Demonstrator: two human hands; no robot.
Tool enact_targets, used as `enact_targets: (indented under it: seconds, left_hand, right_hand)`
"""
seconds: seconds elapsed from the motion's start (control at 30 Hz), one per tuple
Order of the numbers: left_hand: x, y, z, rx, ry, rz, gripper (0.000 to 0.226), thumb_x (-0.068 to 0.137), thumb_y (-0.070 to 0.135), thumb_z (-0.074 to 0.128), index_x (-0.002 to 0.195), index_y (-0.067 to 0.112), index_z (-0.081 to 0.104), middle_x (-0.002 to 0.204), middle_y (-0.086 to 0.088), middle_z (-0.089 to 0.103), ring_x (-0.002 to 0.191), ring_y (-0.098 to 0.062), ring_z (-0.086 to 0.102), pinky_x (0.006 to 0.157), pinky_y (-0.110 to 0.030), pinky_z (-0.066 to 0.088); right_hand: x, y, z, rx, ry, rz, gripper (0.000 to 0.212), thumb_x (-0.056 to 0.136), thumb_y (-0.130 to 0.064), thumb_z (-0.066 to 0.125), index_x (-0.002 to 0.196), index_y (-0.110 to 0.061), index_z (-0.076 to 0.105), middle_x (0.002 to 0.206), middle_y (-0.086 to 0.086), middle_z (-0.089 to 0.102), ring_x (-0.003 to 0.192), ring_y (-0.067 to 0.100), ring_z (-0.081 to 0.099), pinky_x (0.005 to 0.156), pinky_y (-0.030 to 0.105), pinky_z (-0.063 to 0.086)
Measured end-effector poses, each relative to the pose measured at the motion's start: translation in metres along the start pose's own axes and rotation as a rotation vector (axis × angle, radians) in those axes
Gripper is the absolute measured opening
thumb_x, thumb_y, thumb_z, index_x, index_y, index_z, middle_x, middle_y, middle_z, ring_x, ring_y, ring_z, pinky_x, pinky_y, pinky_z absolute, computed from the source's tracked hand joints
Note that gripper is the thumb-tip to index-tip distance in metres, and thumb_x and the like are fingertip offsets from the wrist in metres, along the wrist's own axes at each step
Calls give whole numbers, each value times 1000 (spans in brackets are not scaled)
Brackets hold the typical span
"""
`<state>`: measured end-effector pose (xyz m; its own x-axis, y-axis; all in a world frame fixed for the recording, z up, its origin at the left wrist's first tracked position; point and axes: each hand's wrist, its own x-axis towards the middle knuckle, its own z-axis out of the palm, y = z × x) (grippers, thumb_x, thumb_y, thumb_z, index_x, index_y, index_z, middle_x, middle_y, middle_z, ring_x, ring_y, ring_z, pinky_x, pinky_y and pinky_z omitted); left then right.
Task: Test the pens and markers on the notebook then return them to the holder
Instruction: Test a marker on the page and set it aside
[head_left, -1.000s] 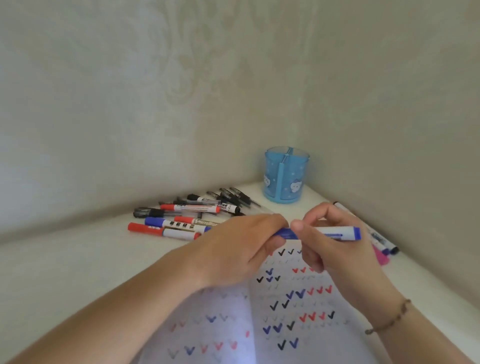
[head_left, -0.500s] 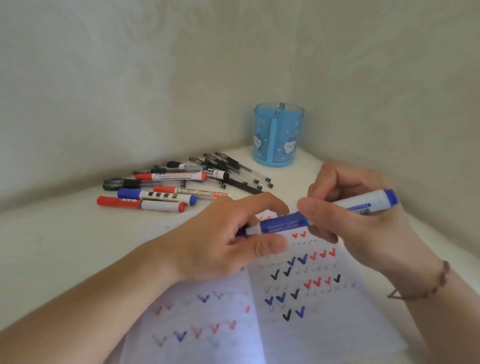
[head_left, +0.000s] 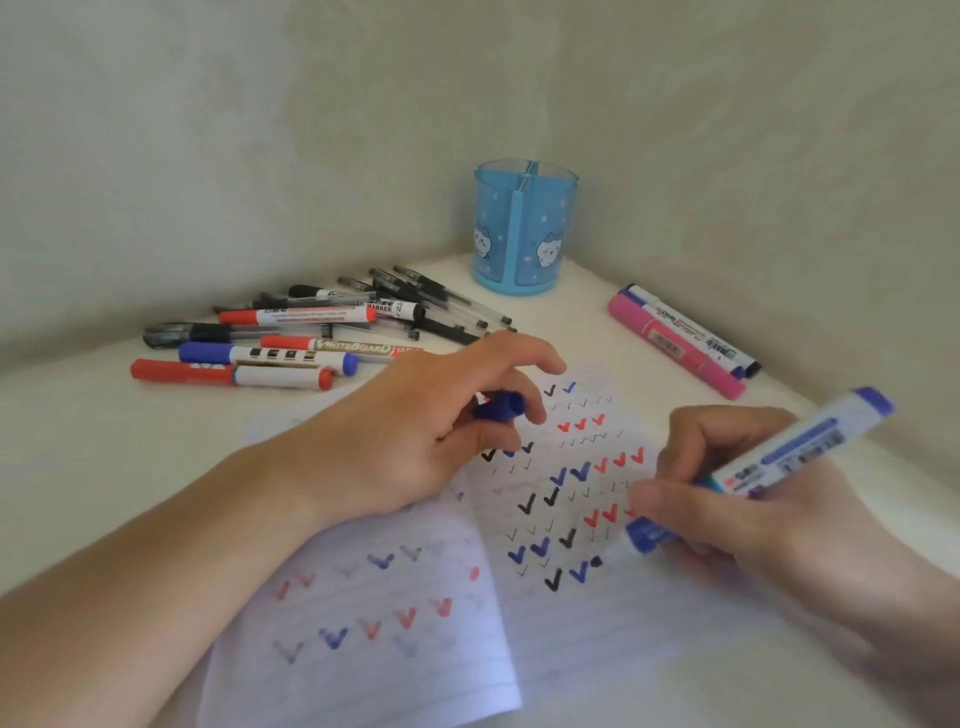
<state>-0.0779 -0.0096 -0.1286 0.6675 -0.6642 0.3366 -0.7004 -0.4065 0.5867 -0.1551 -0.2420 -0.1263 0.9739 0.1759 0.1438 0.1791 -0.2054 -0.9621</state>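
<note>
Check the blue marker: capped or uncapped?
Uncapped. The left hand holds the blue cap apart, while the right hand holds the blue marker.

Right hand (head_left: 737, 514) grips marker (head_left: 779, 462); left hand (head_left: 415, 441) holds cap (head_left: 498, 406).

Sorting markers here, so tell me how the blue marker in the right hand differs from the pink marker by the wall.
The blue marker is held tilted in the right hand, tip down near the notebook; the pink marker lies flat on the table, untouched. The blue marker is uncapped, its cap gripped in the left hand; the pink marker looks capped. The blue marker has a white barrel, the pink marker is pink all over. Both are thick markers.
</note>
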Motion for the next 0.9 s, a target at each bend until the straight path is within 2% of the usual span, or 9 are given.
enact_targets:
  seconds: [0.07,0.13,0.27,0.4,0.57,0.63,0.7,0.77,0.9]
  left_hand:
    - [0,-1,0,-18,10,23,45,93,8,63,123,37,47,106,17,67,95,-1,63,85,-11,47]
    - [1,-1,-1,-4,32,47,42,93,9,62,124,34,50,107,16,67,97,-2,64,86,-13,48]
    - [2,-1,-2,38,36,42,44,90,17,65,126,37,51,102,16,67,90,-1,62,80,-9,44]
    - [2,-2,-1,71,19,36,46,88,17,70,129,28,55,101,17,68,88,11,59,78,0,37]
    - [1,-1,-1,44,17,11,44,88,17,70,126,31,55,97,18,71,87,19,58,76,3,35]
    - [0,-1,-1,24,15,3,40,86,25,69,121,38,55,96,21,70,94,17,59,80,1,39]
    - [0,-1,-1,-32,12,-20,33,84,33,65,114,40,55,98,21,70,102,10,62,90,-9,46]
    - [0,-2,-1,-53,30,-22,27,81,32,70,105,33,58,97,19,71,100,7,64,90,-11,46]
    - [0,1,-2,-43,51,-9,27,77,30,76,95,34,56,90,20,71,93,10,63,79,-1,37]
  right_hand:
    - [-3,8,2,6,138,34,39,58,-36,76,46,-15,45,43,9,46,42,21,36,46,34,32]
    - [-2,10,4,-37,195,23,36,60,-34,73,44,-19,43,45,4,44,46,22,35,50,38,33]
    - [0,9,6,-109,188,-13,38,68,-18,71,44,-18,42,44,-4,43,44,15,36,48,31,31]
    - [0,11,6,-161,161,-34,35,65,-23,71,44,-17,44,45,-1,45,43,15,36,44,28,27]
    - [1,12,5,-142,148,-37,36,63,-19,69,42,-20,40,43,-3,41,43,16,33,45,27,26]
    - [1,13,5,-141,177,-42,36,67,-12,66,44,-17,39,44,-1,40,44,15,33,45,27,25]
    - [2,14,5,-137,193,-50,36,69,-11,64,46,-15,38,44,-1,39,45,14,33,46,29,26]
    - [2,12,5,-112,197,-47,36,69,-16,67,46,-15,39,44,2,41,44,14,34,45,26,27]
    - [2,5,3,114,177,-67,39,58,-43,84,58,-19,54,44,-4,47,39,10,31,41,14,26]
